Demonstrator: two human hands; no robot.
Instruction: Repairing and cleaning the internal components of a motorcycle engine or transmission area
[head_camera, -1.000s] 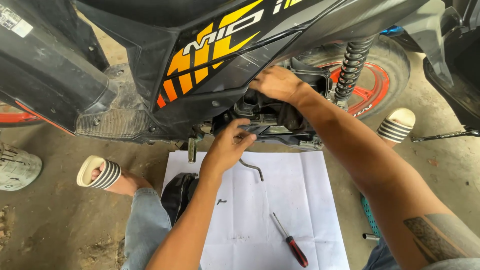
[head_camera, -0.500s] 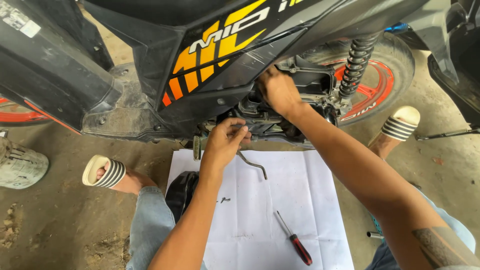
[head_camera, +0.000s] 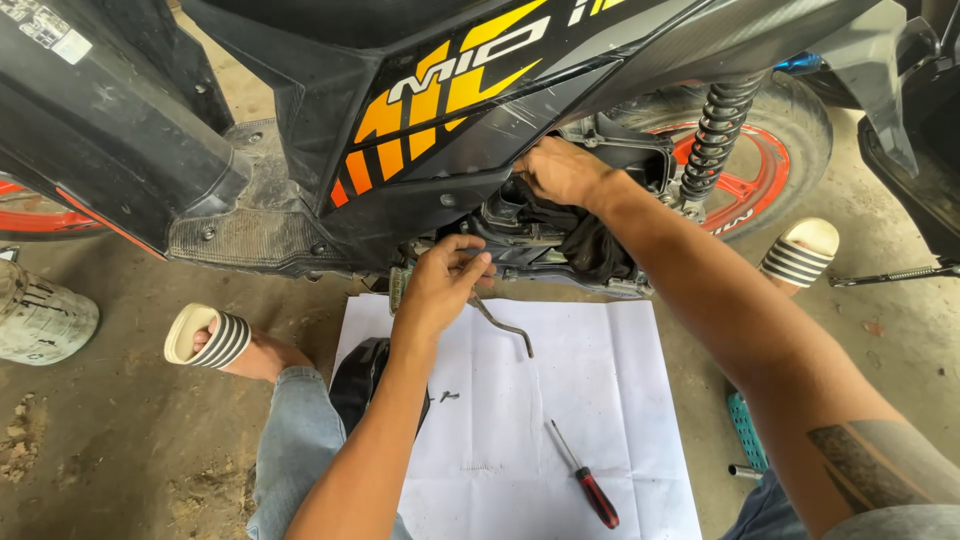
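Down low, left hand (head_camera: 440, 285) curled, seemingly pinching the top of a bent grey metal rod (head_camera: 503, 325) under the black scooter body with orange stripes (head_camera: 400, 140); right hand (head_camera: 562, 170) tucked into the engine bay above, grip hidden, cannot tell. Could slip and drop the rod among tiny dark screws (head_camera: 447, 396) beneath the left wrist. Below both hands: white paper sheet (head_camera: 600, 400) with red-handled screwdriver (head_camera: 585, 488) on dusty concrete floor (head_camera: 120, 450).
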